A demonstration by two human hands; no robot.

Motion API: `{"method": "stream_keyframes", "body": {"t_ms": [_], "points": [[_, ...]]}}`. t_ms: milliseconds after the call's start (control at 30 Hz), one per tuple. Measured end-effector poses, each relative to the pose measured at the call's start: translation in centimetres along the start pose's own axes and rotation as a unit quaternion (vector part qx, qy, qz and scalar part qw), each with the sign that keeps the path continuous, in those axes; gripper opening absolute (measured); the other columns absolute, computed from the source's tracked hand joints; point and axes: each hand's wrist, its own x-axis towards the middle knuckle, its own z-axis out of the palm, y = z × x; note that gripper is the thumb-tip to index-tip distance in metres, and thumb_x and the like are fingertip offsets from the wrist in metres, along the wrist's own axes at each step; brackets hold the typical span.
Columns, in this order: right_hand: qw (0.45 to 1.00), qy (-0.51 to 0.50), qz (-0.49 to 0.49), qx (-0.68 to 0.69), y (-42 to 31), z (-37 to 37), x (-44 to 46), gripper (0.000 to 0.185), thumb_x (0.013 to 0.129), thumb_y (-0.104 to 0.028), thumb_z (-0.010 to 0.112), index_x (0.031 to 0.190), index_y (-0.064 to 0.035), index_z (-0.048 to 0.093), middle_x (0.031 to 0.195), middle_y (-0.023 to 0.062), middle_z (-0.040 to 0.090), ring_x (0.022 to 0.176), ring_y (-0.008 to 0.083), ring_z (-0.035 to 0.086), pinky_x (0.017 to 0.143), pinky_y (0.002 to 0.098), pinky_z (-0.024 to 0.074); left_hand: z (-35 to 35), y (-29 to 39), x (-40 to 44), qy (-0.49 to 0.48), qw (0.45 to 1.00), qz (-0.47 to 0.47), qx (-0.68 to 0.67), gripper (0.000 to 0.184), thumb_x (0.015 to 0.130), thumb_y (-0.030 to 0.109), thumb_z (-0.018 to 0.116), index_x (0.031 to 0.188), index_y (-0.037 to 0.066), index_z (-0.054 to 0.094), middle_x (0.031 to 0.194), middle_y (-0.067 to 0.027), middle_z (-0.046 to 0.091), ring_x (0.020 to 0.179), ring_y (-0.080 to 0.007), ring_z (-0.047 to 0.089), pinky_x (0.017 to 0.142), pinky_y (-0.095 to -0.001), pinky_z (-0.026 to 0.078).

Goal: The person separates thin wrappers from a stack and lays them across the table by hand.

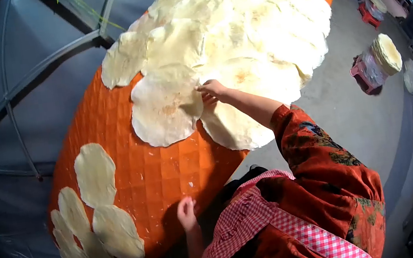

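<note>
My right hand (213,91) reaches across the orange padded surface. Its fingers are closed at the right edge of a round, thin flatbread (164,108), which lies next to a wide spread of overlapping flatbreads (249,22). Another flatbread (235,127) lies beneath my right wrist. Close to the near edge of the orange surface (155,178) is my left hand (187,213), raised with its fingers curled in and nothing visible in them. Left of it lie several separate flatbreads (118,234), partly overlapping at the far left end.
Metal frame bars (30,80) and grey sheeting run along the left. On the floor at right, a pink stool (364,75) bears a stack of flatbreads (386,54); a red stool (369,15) with another stack stands beyond. A red-checked apron (240,219) covers my front.
</note>
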Motion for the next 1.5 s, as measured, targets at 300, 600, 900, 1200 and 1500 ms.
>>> {"method": "stream_keyframes", "body": {"t_ms": [300, 600, 900, 1200, 1500], "points": [[0.956, 0.097, -0.226, -0.159, -7.7, 7.2, 3.7, 0.013, 0.079, -0.014, 0.061, 0.084, -0.0028, 0.066, 0.062, 0.0057, 0.061, 0.046, 0.0156, 0.056, 0.043, 0.0290, 0.0465, -11.7, -3.9, -2.4, 0.075, 0.994, -0.008, -0.074, 0.022, 0.092, 0.012, 0.055, 0.112, 0.002, 0.055, 0.102, -0.0082, 0.061, 0.091, -0.0176, 0.060, 0.077, -0.0307, 0.051], [0.699, 0.465, -0.189, -0.508, -14.6, 6.6, -1.5, 0.073, 0.075, -0.033, 0.072, 0.135, -0.0093, 0.036, 0.131, 0.0193, 0.045, 0.113, 0.0410, 0.050, 0.092, 0.0446, 0.0448, -25.5, -2.0, 1.9, 0.017, 0.999, 0.019, -0.032, 0.019, 0.092, 0.007, 0.055, 0.110, 0.001, 0.057, 0.104, -0.0074, 0.061, 0.095, -0.0173, 0.060, 0.082, -0.0297, 0.049], [0.986, -0.028, 0.023, -0.165, 5.5, 49.4, 1.2, 0.030, 0.079, -0.026, 0.073, 0.087, 0.0015, 0.064, 0.079, 0.0112, 0.065, 0.064, 0.0213, 0.064, 0.055, 0.0333, 0.0545, -34.7, -0.3, 8.0, -0.047, 0.987, 0.151, -0.028, 0.016, 0.092, 0.006, 0.054, 0.106, 0.000, 0.058, 0.101, -0.0059, 0.061, 0.089, -0.0128, 0.058, 0.077, -0.0260, 0.048], [0.994, 0.014, 0.083, -0.074, 6.4, 61.2, 3.6, 0.032, 0.075, -0.021, 0.071, 0.094, 0.0027, 0.064, 0.084, 0.0145, 0.065, 0.070, 0.0266, 0.063, 0.056, 0.0427, 0.0518, -38.6, -0.3, 9.5, -0.015, 0.988, 0.071, -0.136, 0.016, 0.090, 0.008, 0.055, 0.104, 0.002, 0.060, 0.097, -0.0052, 0.062, 0.090, -0.0134, 0.058, 0.080, -0.0278, 0.048], [0.763, -0.193, -0.476, -0.392, -17.8, 64.3, -12.2, 0.029, 0.072, -0.005, 0.059, 0.100, -0.0008, 0.062, 0.086, 0.0167, 0.065, 0.080, 0.0247, 0.066, 0.071, 0.0356, 0.0518, -38.0, 5.6, 12.2, -0.074, 0.895, 0.152, -0.412, 0.051, 0.093, 0.039, 0.051, 0.131, 0.006, 0.042, 0.130, -0.0127, 0.048, 0.114, -0.0304, 0.052, 0.093, -0.0492, 0.045]]}}
